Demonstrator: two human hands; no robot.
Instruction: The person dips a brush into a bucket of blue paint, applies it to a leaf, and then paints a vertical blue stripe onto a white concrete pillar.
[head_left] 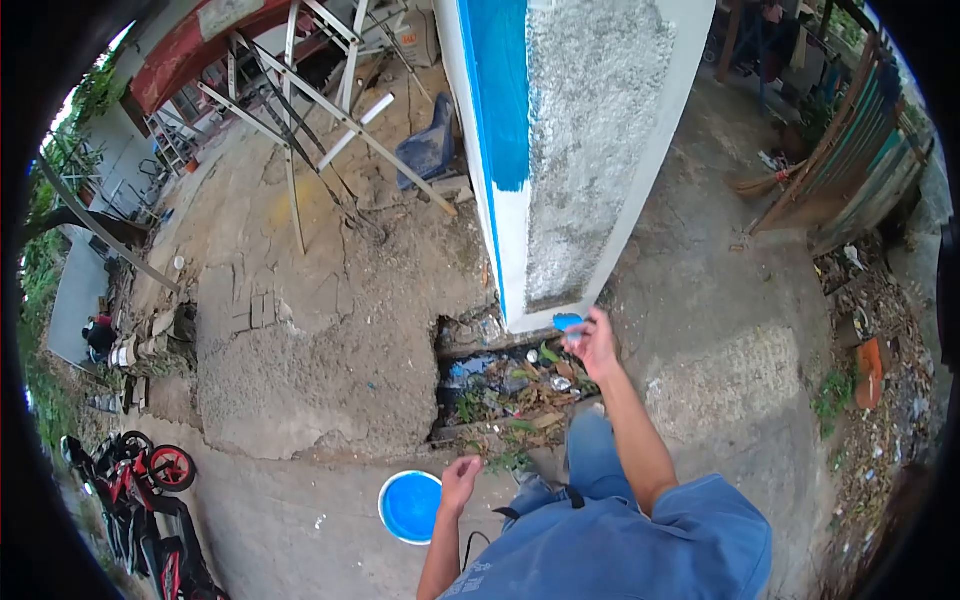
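Observation:
At the foot of a tall pillar [605,130], my right hand [596,345] is closed on a small, flat blue object [568,322], coloured like the paint; the fingers hide the rest of it. The pillar has a rough grey panel, white borders and a band of bright blue paint [497,110] with a ragged lower end. Lower down, my left hand [460,484] hangs with loosely bent fingers and nothing visible in them. Just left of it is a round white-rimmed bucket [383,500] of blue paint.
A broken, litter-filled drain hole [510,385] lies between my legs and the pillar. Metal frames [330,110] and a dark blue plastic chair [428,145] stand at the upper left. A red and black motorcycle [140,510] is at the lower left; wooden fencing [850,150] stands at the right.

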